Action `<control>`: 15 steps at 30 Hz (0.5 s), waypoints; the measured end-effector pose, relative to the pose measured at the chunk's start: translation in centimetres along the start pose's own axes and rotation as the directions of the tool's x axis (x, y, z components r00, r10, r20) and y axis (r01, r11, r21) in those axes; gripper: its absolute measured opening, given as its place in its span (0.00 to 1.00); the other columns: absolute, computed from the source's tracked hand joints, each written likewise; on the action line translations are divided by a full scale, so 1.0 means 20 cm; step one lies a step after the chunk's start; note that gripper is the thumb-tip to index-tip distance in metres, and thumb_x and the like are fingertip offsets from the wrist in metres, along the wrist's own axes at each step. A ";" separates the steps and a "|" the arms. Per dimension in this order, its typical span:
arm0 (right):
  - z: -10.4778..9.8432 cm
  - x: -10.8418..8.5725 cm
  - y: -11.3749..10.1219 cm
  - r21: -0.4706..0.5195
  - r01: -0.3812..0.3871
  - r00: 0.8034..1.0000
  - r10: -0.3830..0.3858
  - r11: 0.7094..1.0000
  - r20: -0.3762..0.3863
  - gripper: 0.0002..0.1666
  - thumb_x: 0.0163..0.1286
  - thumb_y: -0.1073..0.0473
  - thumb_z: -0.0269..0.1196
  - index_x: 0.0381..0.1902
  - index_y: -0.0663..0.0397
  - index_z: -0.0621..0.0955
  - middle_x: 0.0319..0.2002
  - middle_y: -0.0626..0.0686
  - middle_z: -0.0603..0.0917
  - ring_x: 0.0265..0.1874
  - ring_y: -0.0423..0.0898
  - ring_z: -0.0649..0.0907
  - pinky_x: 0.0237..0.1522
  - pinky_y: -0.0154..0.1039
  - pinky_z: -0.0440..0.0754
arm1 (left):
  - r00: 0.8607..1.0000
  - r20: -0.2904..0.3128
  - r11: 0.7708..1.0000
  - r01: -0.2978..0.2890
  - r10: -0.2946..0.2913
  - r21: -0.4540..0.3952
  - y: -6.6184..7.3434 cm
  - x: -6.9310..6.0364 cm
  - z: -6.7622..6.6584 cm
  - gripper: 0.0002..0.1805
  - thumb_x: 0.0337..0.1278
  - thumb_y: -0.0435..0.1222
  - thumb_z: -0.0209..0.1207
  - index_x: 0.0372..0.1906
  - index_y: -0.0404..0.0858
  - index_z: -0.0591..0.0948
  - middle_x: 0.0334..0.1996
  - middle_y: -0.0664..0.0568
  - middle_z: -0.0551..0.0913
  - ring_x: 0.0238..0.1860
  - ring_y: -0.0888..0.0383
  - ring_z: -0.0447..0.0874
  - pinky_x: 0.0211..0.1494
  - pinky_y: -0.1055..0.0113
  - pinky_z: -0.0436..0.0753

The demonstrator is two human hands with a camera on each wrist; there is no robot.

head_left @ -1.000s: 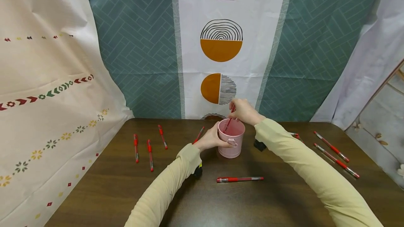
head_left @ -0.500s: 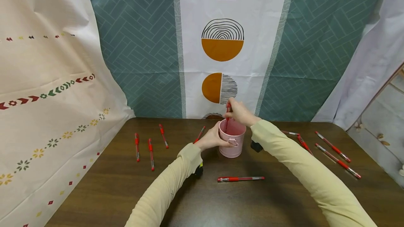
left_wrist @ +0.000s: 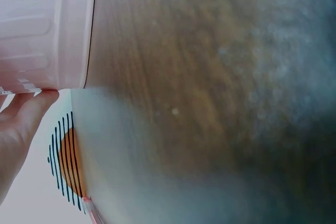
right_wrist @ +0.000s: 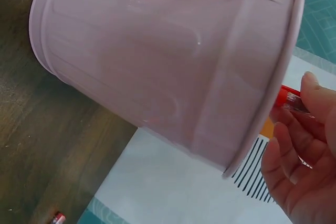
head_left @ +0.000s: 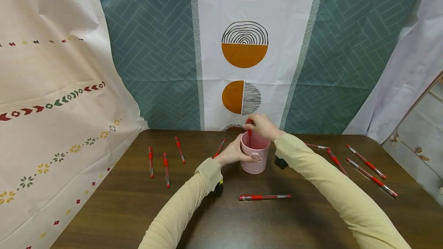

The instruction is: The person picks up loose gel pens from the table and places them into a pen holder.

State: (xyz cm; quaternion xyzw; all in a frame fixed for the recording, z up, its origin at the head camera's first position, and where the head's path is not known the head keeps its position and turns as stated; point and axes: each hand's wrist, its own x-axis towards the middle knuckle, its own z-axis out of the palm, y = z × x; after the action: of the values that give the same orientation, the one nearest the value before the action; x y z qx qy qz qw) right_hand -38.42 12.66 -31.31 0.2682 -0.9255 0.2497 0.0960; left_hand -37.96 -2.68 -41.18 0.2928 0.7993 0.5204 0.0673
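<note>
A pink metal bucket (head_left: 255, 165) with a small handle stands upright on the dark wooden table. My left hand (head_left: 233, 153) grips its left side; in the left wrist view the fingers (left_wrist: 31, 114) lie against its wall (left_wrist: 31, 30). Above the rim, my right hand (head_left: 263, 126) pinches a red pen (head_left: 249, 130) by its upper end. The pen points down, its lower part inside the bucket. In the right wrist view its red end (right_wrist: 286, 98) shows just past the bucket's rim (right_wrist: 295, 40). The bottom of the bucket is hidden.
Three red pens lie at the left, one of them here (head_left: 151, 162). Another pen (head_left: 219, 148) lies behind my left hand, and one (head_left: 264, 197) lies crosswise in front of the bucket. Several more (head_left: 372, 180) are at the right. A patterned cloth (head_left: 243, 99) hangs behind the table.
My right hand has moved slightly left and, after rising a little, down toward the rim. The pen has turned from slanted to nearly upright and sits lower. My left hand keeps its hold.
</note>
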 end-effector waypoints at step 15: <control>0.03 0.01 0.02 -0.045 -0.005 0.998 0.008 0.999 0.056 0.12 0.64 0.57 0.59 0.33 0.62 0.81 0.23 0.51 0.78 0.24 0.47 0.75 0.29 0.37 0.76 | 1.000 -0.003 1.000 -0.022 0.022 0.003 0.00 -0.01 0.00 0.47 0.33 0.40 0.72 0.62 0.45 0.58 0.50 0.59 0.70 0.49 0.62 0.69 0.51 0.66 0.69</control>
State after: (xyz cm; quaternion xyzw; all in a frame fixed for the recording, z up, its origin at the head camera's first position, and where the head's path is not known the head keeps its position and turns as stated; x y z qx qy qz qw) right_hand -38.85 12.57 -31.83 0.2700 -0.9340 0.2214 0.0751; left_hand -37.85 -2.71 -41.14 0.3010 0.7970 0.5203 0.0597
